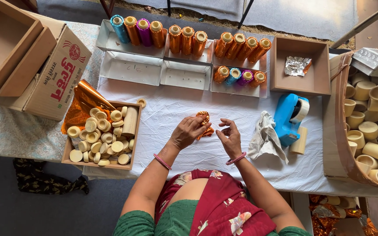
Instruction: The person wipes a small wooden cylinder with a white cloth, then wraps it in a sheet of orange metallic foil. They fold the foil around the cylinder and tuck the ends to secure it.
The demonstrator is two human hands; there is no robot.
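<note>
My left hand [188, 131] grips a small piece wrapped in shiny orange foil [204, 121] over the white tablecloth [171, 109]. My right hand [229, 136] is just beside it, fingers pinched together near the foil's loose end; whether it holds anything I cannot tell. A crumpled white cloth [265, 137] lies right of my right hand. A blue tape dispenser [290, 117] stands beyond the cloth, with a plain cream tube [299, 142] leaning against it.
A wooden box [103, 164] of cream caps and a sheet of orange foil [82, 107] sit at left. White trays [132, 67] at the back carry foil-wrapped tubes [187, 40]. A brown box [316, 81] holds crumpled foil; a basket [342, 140] of bare tubes is at right. Cardboard cartons [44, 83] far left.
</note>
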